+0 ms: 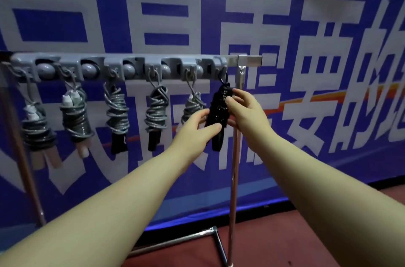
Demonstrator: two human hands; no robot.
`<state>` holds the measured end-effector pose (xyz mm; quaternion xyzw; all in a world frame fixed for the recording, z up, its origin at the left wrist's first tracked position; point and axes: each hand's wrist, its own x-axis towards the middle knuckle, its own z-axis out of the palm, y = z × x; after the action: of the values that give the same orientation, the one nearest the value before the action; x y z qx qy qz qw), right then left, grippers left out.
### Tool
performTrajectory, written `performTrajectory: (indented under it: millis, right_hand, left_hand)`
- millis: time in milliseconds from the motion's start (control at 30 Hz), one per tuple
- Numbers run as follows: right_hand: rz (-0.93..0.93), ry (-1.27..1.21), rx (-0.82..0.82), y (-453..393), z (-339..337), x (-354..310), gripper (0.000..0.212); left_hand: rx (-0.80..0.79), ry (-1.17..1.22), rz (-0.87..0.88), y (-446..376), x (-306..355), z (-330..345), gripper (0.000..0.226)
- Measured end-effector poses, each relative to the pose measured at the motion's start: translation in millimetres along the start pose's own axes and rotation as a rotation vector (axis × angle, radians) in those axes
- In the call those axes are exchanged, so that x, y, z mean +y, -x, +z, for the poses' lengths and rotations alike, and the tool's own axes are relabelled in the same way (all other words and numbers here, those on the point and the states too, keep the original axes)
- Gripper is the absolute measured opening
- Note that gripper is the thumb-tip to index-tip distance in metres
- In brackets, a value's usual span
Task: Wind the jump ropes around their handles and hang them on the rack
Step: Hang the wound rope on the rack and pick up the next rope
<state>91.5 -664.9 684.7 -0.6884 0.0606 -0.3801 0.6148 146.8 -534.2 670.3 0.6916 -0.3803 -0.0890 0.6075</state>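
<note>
At the rack's (pixel 249 61) right end, both hands, left (pixel 195 126) and right (pixel 243 107), grip the black wound rope (pixel 219 111), steadying it so its loop seats on the hook.

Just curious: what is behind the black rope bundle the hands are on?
Behind the black rope bundle stand the rack's chrome post and the blue banner. The left hand and right hand cover part of the bundle.
</note>
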Motion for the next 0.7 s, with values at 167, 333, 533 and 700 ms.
performTrajectory:
  millis: [167,333,533,700]
  right_hand:
    - [0.266,0.082,0.024,75.7,-10.6,105.1,0.022]
    - [0.658,0.050,0.139,214.2,-35.8,256.0,0.011]
    - [1.167,0.655,-0.224,399.8,-89.8,417.3,0.036]
    - [1.248,1.070,-0.338,478.4,-127.0,496.9,0.079]
  left_hand:
    - [-0.030,-0.039,-0.118,48.4,-81.0,29.8,0.036]
    - [-0.031,0.055,-0.511,142.4,-230.6,76.2,0.025]
    - [-0.208,0.110,-1.051,293.5,-392.2,134.1,0.034]
    - [-0.304,0.155,-1.321,377.1,-459.9,166.2,0.035]
